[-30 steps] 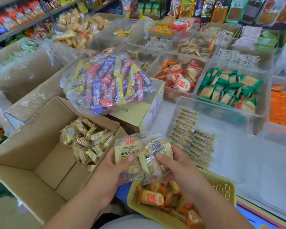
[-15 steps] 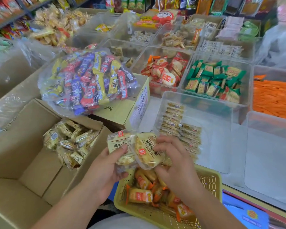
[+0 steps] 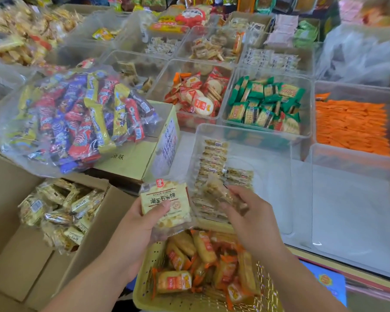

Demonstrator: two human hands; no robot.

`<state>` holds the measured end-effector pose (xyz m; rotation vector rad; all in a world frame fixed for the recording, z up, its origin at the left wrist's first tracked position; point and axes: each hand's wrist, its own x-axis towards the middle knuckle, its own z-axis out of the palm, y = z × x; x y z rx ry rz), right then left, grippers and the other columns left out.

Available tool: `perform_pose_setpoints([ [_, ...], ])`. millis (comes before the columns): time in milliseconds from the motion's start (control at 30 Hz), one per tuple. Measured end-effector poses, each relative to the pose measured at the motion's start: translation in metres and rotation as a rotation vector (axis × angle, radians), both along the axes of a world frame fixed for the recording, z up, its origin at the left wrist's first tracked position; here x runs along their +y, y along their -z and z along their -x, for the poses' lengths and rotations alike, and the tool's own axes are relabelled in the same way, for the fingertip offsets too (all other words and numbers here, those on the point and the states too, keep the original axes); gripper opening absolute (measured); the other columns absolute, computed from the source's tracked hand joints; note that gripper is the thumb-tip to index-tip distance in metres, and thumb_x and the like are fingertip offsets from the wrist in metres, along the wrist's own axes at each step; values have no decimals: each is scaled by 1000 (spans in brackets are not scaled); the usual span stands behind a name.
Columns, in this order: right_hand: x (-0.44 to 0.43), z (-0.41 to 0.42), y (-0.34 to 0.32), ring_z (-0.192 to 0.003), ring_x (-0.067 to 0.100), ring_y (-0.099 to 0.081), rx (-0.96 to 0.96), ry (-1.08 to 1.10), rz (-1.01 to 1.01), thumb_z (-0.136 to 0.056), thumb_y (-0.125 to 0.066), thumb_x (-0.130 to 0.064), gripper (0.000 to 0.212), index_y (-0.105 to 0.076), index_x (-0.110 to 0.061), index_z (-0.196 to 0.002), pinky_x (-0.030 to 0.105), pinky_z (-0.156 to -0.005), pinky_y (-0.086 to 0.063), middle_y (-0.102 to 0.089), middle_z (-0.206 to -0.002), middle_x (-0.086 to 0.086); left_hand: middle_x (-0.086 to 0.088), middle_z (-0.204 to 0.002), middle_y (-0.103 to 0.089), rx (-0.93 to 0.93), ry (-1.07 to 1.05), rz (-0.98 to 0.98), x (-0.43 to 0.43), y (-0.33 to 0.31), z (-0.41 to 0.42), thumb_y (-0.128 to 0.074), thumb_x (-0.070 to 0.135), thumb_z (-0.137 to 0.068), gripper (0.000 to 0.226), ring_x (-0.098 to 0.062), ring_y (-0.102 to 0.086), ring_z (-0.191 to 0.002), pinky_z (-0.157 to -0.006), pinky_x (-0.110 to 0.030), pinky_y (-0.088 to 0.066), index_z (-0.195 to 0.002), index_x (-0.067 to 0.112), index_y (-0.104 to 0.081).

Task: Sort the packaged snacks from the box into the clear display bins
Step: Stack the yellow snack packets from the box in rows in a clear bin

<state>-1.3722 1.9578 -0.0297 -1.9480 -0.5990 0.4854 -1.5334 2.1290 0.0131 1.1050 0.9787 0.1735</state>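
Your left hand (image 3: 137, 230) grips the snack pack (image 3: 166, 203), label facing you, long axis running away from you, above the yellow basket (image 3: 149, 296), while your right hand (image 3: 250, 217) pinches a blurred small packet (image 3: 218, 190) at the clear bin (image 3: 268, 140)'s near edge, its floor bare rightward

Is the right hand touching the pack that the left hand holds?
Apart. The head view shows a gap between the right hand, which pinches a second pack, and the pack in the left hand.

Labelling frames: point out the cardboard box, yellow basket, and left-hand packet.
cardboard box (image 3: 18, 264): head view, bare floor.
yellow basket (image 3: 144, 278): head view, left wall.
left-hand packet (image 3: 164, 192): head view, printed label.
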Motion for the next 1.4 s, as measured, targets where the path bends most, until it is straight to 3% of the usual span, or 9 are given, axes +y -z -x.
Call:
perform_pose_setpoints([
  [167,6,-88,15,-80,0,-58,-140,51,200,-87,-67,-12,26,-64,-34,-101,11,-63,-38,-65,-91,-17,-4,-115,-78,-12,-93,68,13,14,-13,-77,36,-76,51,-20,-74,-83,-68,-36,-47,-125,24,-67],
  [333,35,-159,48,-82,22,-54,-229,-27,468,-90,-64,-10,23,-65,-26,-106,28,-68,-35,-56,-108,3,-4,-114,-78,-39,-140,134,20,27,-20,-80,40,-70,56,-19,-75,-79,-69,-38,-47,-123,26,-69],
  [500,58,-185,82,-68,27,-55,-39,-102,674,-95,-56,-10,18,-61,-26,-102,27,-52,-40,-58,-108,14,-2,-117,-77,-49,-137,157,22,34,-22,-73,38,-80,46,-20,-76,-85,-77,-43,-45,-124,28,-68],
  [733,70,-184,93,-70,27,-51,268,-175,685,-99,-38,-18,32,-54,-38,-118,37,-64,-50,-58,-89,12,-2,-120,-76,-34,-146,162,24,38,-16,-72,37,-83,48,-22,-76,-93,-81,-44,-46,-130,26,-66],
  [833,71,-183,94,-86,28,-56,232,-265,712,-103,-34,-26,38,-48,-38,-137,36,-75,-50,-59,-115,14,-3,-121,-76,-37,-142,174,24,38,-16,-73,39,-82,51,-22,-75,-93,-81,-44,-47,-131,26,-65],
  [933,71,-186,100,-125,32,-48,122,-360,787,-107,-30,-34,44,-40,-35,-150,35,-100,-40,-46,-151,11,-7,-118,-76,-41,-167,203,23,37,-17,-74,39,-80,52,-23,-74,-90,-78,-43,-46,-128,21,-67],
  [1100,68,-186,99,-142,36,-35,-41,-411,956,-104,-28,-47,49,-31,-46,-152,54,-116,-28,-39,-159,3,-15,-115,-77,-80,-241,313,20,33,-18,-67,30,-81,27,-37,-74,-104,-91,-57,-57,-100,16,-81],
  [1267,65,-160,76,-141,33,-35,-252,-304,882,-99,-43,-49,53,-39,-38,-151,54,-113,-34,-44,-155,3,-12,-121,-75,-102,-154,242,18,28,-17,-77,23,-79,53,-38,-74,-105,-70,-43,-64,-130,21,-61],
  [1400,53,-106,34,-127,20,-52,-179,-182,432,-98,-52,-51,44,-57,-30,-136,41,-104,-44,-59,-139,-2,-7,-121,-75,-61,-111,64,16,28,-18,-87,24,-62,65,-34,-74,-107,-89,-55,-60,-121,28,-61],
])
